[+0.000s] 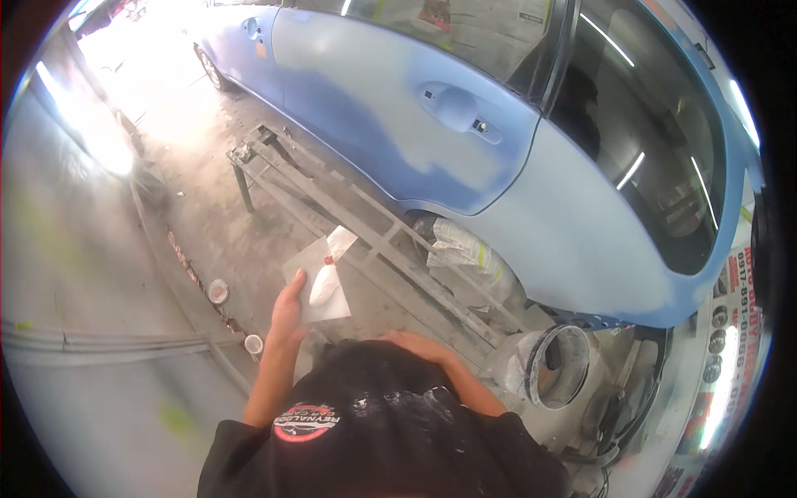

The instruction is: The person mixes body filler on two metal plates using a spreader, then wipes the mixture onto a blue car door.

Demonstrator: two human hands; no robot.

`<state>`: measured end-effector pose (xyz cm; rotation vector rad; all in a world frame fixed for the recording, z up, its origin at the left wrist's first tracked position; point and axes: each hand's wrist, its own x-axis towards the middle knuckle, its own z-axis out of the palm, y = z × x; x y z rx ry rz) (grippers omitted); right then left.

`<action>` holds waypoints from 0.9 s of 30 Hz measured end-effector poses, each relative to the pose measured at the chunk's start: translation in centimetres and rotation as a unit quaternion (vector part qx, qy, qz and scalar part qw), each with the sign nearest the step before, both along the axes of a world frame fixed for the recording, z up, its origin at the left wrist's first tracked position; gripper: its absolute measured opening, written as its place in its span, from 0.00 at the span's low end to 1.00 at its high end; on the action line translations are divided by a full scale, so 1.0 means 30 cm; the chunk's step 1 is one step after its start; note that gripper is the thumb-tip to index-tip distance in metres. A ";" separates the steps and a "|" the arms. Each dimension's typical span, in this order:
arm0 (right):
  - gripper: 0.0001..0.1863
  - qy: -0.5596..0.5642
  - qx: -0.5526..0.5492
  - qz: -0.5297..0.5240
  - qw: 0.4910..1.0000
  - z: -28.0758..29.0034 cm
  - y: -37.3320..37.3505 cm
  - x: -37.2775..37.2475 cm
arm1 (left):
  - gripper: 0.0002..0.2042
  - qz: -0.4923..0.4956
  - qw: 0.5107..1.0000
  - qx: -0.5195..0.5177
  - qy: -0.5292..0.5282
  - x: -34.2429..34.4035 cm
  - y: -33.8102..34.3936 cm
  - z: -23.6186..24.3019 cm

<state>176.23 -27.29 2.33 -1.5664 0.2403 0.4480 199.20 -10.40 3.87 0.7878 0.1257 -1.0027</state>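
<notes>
My left hand (288,307) grips a flat white board (339,309) by its left edge, thumb on top. On the board lies a smooth mound of white putty (325,286) with a small red dab (329,260) at its upper end. A pale, flat rectangular piece (341,241) sticks out past the board's far edge; I cannot tell whether it is a spreader. My right hand (408,341) is drawn in close to my black shirt, its fingers mostly hidden by the shirt front.
A blue car (374,108) with pale grey patches spans the far side, its rear wheel covered. Between us stands a long, dusty metal frame (378,241). A bucket (531,365) sits at right. Two small tubs (218,290) lie by the left wall.
</notes>
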 end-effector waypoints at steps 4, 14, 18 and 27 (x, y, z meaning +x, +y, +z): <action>0.28 -0.129 0.077 0.027 0.988 0.192 -0.083 -0.109 | 0.22 0.023 0.998 -0.052 0.017 -0.150 -0.176 -0.026; 0.23 -0.347 -0.280 0.081 0.892 0.329 0.051 -0.119 | 0.22 -0.035 0.996 -0.029 0.073 -0.553 -0.665 -0.050; 0.19 -0.379 -0.421 0.003 0.824 0.332 0.059 -0.154 | 0.23 -0.081 0.996 0.003 0.048 -0.614 -0.705 -0.100; 0.21 -0.402 -0.411 0.056 0.816 0.358 0.069 -0.216 | 0.24 -0.102 0.993 0.053 -0.007 -0.710 -0.682 -0.019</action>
